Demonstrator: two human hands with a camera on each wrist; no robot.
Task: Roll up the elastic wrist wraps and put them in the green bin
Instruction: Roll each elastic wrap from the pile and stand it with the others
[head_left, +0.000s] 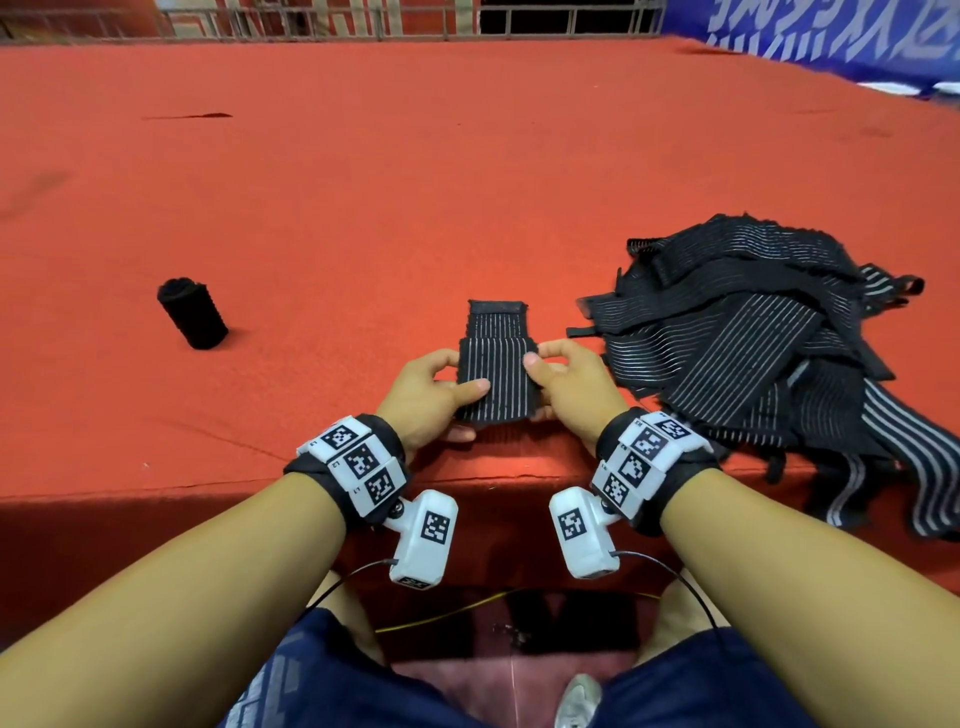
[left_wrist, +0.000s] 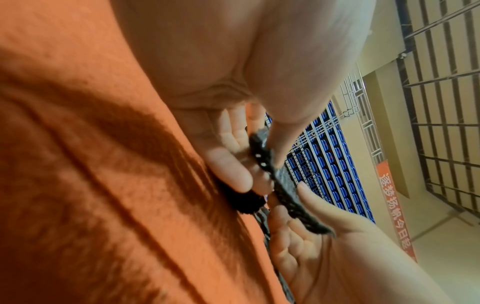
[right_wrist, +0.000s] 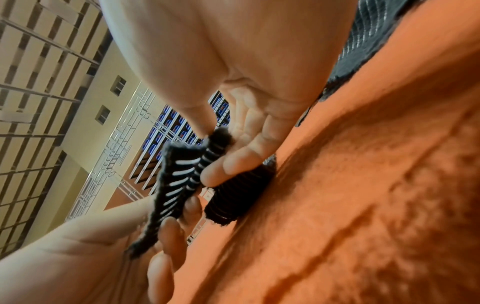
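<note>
- The left hand (head_left: 434, 396) and the right hand (head_left: 569, 383) are both holding one striped wrist wrap (head_left: 496, 376), one on each side.
- On each hand the thumb is pressing on top and the curled fingers are sitting under the wrap, so both hands are pinching it.
- The wrap is lying near the front edge of the red bench (head_left: 467, 171), with its far end (head_left: 497, 312) resting flat on the cloth.
- It looks like the near end is being folded over to start a roll.
- A wrap that is already rolled up (head_left: 193, 313) is sitting far off to the left.
- A big pile of loose wraps (head_left: 769, 338) is lying just beside the right hand.
- The green bin is not showing in any view.
- The wrap is stretchy, so the roll could spring open if a thumb is slipping off.
- The roll could be turning out crooked if one hand is rolling faster than the other.
- The right hand could be snagging a loose wrap from the pile.
</note>
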